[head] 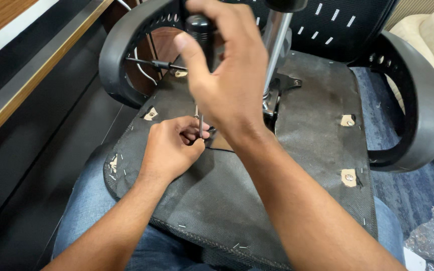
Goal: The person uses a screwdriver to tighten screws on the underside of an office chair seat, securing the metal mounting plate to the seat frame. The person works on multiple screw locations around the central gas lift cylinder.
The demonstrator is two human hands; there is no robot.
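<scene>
Counting what's on the upturned chair seat (297, 150): two hands over it, left hand (169, 150) low near the middle and right hand (227, 75) above it. One screwdriver (200, 30) standing upright at the seat's center. Two armrests, one (121, 55) at the seat's left edge, one (423, 110) at the right. One metal post (276, 45) rising from the middle. Cut-out screw patches in the fabric: five I can see, (151, 114), (113, 163), (180, 73), (348, 120), (349, 177), maybe more hidden under the hands.
</scene>
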